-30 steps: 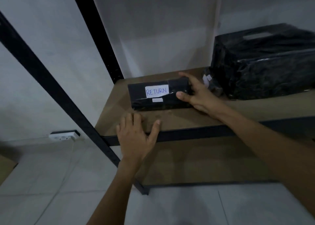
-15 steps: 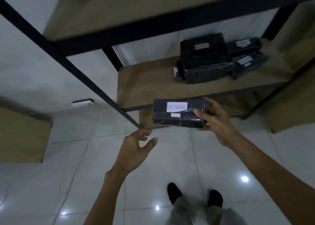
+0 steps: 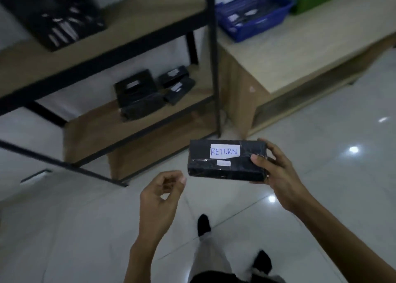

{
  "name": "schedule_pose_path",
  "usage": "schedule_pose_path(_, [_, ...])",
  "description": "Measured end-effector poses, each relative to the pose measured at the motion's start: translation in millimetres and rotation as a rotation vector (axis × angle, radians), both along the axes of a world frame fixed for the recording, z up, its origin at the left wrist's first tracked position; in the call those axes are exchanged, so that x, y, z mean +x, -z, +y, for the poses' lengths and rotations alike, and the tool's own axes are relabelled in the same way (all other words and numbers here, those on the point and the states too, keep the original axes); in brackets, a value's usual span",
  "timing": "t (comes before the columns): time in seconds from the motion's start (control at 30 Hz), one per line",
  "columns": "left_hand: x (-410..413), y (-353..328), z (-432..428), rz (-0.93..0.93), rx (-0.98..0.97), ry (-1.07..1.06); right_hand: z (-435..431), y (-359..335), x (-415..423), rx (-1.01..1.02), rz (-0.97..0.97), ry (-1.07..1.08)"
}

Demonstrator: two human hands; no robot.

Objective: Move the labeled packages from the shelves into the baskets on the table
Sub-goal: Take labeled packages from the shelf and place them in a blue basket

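My right hand (image 3: 276,169) grips the right end of a black wrapped package (image 3: 201,164) with a white label reading RETURN, held in the air over the floor. To its lower left my left hand (image 3: 160,192) hangs free with loosely curled fingers and holds nothing. A blue basket (image 3: 276,10) and a green basket (image 3: 310,1) stand on the wooden table (image 3: 300,53) at the upper right. Several black labeled packages (image 3: 139,98) lie on the lower shelf (image 3: 96,124), and a larger one (image 3: 53,14) sits on the shelf above.
The black metal shelf upright (image 3: 214,64) stands between the shelves and the table. Glossy white floor tiles (image 3: 321,154) stretch below. My feet (image 3: 203,224) are at the bottom centre. A wall socket strip (image 3: 34,175) lies low at the left.
I have backed away from the shelf and turned right, carrying the RETURN package clear of it. The table and baskets have come into view. My left hand has curled loosely.
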State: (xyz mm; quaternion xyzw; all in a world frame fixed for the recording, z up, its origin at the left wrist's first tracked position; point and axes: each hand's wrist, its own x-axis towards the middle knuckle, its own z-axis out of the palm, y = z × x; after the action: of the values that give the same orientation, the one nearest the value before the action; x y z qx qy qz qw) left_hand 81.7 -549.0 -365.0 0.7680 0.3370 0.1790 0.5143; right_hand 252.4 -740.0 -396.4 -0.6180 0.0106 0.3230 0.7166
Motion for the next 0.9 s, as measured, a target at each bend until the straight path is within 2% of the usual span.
schedule_pose_path(0.13, [62, -1, -59, -0.006, -0.072, 0.168, -74, -11, 39, -0.006, -0.028, 0.139])
schedule_pose_path(0.3, [159, 7, -90, 0.020, -0.095, 0.307, -131, -10, 104, -0.004, -0.039, 0.284])
schedule_pose_path(0.57, [354, 28, -106, 0.061, -0.128, 0.451, -188, -6, 246, -0.051, -0.080, 0.453])
schedule_pose_path(0.73, [467, 23, -124, 0.035, -0.072, 0.569, -210, -9, 338, -0.030, -0.071, 0.512])
schedule_pose_path(0.9, [565, 24, -154, 0.074, -0.046, 0.574, -236, 0, 433, -0.004, -0.065, 0.541])
